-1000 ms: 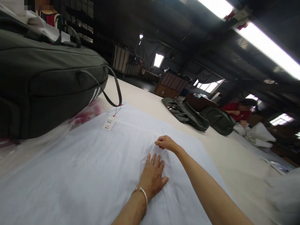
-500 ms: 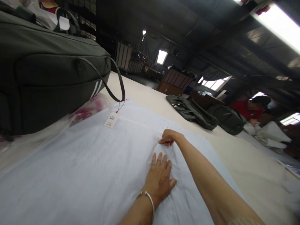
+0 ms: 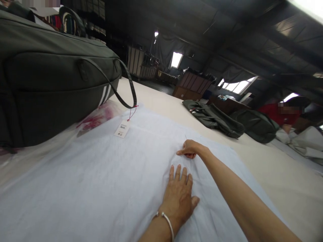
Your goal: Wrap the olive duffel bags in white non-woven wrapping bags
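Observation:
A pale blue-white cloth is spread over the table under both of my hands. My left hand lies flat on it with the fingers spread, a silver bracelet at the wrist. Just beyond those fingertips, my right hand is closed in a pinch against the cloth. A thin line sticks up behind its knuckles; what the fingers hold is too small to make out. Creases run through the cloth around both hands. Farther left, a white paper tag rests on the cloth, tied by a red string to a bag's strap.
A large dark green bag with white stripes fills the left, on clear plastic wrapping. Flat dark green bags lie at the table's far side. A person in red is at the far right, beside whitish material.
The whole scene, hands included, has shifted slightly to the right in view. Against the cloth, both hands keep nearly the same place and pose.

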Demonstrator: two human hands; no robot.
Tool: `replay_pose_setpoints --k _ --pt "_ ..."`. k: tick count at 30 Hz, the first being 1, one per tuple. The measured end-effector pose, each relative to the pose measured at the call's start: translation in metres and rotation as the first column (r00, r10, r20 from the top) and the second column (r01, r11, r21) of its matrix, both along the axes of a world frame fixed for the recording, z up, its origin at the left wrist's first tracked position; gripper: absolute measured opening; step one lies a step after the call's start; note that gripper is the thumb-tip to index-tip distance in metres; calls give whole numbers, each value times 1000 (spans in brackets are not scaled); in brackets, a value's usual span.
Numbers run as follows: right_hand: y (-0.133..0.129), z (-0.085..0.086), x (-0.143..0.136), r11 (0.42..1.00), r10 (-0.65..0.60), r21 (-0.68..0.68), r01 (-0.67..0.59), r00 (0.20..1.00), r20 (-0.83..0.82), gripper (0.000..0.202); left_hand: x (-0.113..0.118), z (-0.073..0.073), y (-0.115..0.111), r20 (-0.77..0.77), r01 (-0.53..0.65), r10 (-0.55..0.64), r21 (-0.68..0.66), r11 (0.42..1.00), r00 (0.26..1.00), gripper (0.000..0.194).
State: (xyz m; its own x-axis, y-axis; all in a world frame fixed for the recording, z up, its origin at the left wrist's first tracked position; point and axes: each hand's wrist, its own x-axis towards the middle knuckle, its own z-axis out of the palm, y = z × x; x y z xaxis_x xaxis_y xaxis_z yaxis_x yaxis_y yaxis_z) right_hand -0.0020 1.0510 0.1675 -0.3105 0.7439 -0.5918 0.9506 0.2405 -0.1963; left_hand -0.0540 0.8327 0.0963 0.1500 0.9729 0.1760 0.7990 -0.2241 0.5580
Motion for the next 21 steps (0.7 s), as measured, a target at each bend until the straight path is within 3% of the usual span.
replay_pose_setpoints --k 6,10,13,16,19,21 --pt "-1 -8 11 995 16 100 -10 998 -64 48 -1 6 -2 -22 -3 3 -6 1000 1000 70" --pt "-1 -8 12 996 -12 84 19 996 -84 52 -2 11 -3 -13 5 -6 -29 1000 1000 69" --pt "-1 0 13 998 -51 -27 49 993 -106 59 -3 12 -3 -13 14 -14 -42 999 1000 71" --pt "1 12 17 970 -130 -229 88 977 -172 64 -3 12 -4 -20 4 -5 -36 999 1000 71" --pt "4 15 24 905 -224 -418 85 928 -297 50 -4 13 -5 -19 -7 6 -24 1000 1000 70" --pt "4 11 27 896 -244 -438 68 901 -358 37 -4 14 -6 -7 -9 9 -26 1000 1000 70"
